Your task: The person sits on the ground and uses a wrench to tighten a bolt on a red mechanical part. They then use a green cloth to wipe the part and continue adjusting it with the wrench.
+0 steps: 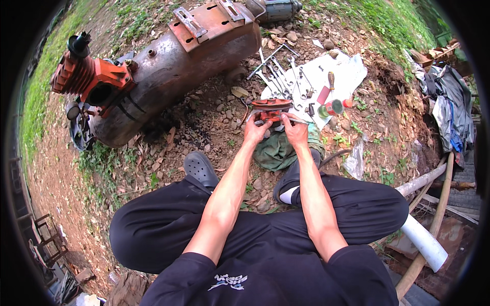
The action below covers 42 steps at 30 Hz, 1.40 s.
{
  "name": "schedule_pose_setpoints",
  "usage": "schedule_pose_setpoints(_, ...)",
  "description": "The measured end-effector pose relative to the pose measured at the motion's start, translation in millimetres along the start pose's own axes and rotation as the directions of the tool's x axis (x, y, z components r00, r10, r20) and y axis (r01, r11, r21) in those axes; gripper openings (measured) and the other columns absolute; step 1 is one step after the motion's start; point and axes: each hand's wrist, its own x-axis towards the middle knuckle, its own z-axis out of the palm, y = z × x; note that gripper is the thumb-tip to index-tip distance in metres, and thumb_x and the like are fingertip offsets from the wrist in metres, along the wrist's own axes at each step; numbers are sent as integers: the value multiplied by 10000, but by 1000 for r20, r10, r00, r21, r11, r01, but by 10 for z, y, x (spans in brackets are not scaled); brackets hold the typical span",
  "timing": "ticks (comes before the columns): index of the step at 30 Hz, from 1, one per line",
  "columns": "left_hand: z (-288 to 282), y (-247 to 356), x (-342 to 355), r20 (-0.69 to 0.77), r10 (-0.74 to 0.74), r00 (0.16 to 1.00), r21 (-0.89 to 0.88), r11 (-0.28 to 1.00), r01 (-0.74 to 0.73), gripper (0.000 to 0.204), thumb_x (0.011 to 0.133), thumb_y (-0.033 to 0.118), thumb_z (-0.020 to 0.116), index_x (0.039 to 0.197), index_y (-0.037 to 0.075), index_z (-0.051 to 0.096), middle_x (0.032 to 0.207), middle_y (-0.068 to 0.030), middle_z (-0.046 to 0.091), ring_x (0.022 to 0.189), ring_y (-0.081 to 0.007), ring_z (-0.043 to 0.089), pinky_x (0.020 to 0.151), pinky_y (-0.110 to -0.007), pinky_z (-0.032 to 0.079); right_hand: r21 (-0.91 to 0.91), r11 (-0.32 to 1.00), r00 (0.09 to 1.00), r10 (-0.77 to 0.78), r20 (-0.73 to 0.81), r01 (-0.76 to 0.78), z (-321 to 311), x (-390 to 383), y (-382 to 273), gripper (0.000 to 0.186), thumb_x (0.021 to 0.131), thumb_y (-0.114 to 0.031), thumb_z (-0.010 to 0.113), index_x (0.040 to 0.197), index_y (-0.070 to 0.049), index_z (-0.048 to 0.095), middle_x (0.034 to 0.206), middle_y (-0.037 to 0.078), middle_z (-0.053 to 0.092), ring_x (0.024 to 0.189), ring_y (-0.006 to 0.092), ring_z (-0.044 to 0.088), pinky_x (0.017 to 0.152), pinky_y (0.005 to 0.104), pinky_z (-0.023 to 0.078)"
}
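In front of me is an orange-red metal machine part with a pulley wheel [272, 104] on its far side. My left hand [255, 131] is closed on the part's left edge, thumb on top. At its right edge, my right hand [296, 133] is closed round a slim metal tool [301, 121], whose exact kind I cannot make out. Under the part lies a bunched green cloth [278, 151]. Just beyond, a white sheet [347, 69] bears several wrenches [275, 71], a screwdriver [331, 80] and a green bottle with a red cap [332, 108].
A rusty compressor tank [168, 76] lies at the far left, with an orange finned cylinder block [84, 76] on its end. A clear plastic bag [356, 160] sits on the stony dirt. Wooden poles [434, 224], a white pipe [424, 244] and grey tarpaulin [451, 102] line the right.
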Motion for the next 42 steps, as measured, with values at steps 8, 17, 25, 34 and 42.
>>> schedule_pose_setpoints(8,-26,98,-43,6,-42,999,34,999,42,695,745,300,836,1293,-7,540,1229,-142,641,1133,-240,616,991,-365,466,230,973,998,37,-50,-24,-42,27,-6,232,908,-157,697,1073,5,695,838,75,720,687,94,630,627,236,505)
schedule_pose_setpoints(17,25,34,-9,-2,-45,999,16,999,45,685,752,299,830,1291,-2,532,1219,-139,643,1119,-242,623,976,-367,476,54,989,920,146,-363,-136,-145,33,213,236,895,-220,693,969,3,717,727,75,706,659,110,641,609,279,497)
schedule_pose_setpoints(25,25,11,19,0,-10,1000,7,1000,10,685,750,286,836,1283,-13,527,1232,-148,630,1125,-253,615,979,-369,471,180,977,946,159,-283,-111,10,54,223,249,940,-205,640,1014,28,689,753,65,697,638,95,636,537,245,507)
schedule_pose_setpoints(34,-19,-12,36,18,-48,999,17,999,48,696,748,295,840,1283,-8,514,1219,-146,635,1117,-255,619,977,-375,471,-61,998,991,18,-132,-26,195,18,77,295,931,-272,653,982,13,715,696,93,694,634,124,648,577,292,499)
schedule_pose_setpoints(42,-16,-34,44,45,-34,998,-67,997,37,718,749,298,841,1301,-10,501,1213,-146,637,1106,-244,626,963,-363,482,143,985,962,125,-243,-92,-85,86,218,305,958,-251,637,1066,30,682,767,55,692,621,95,606,523,246,490)
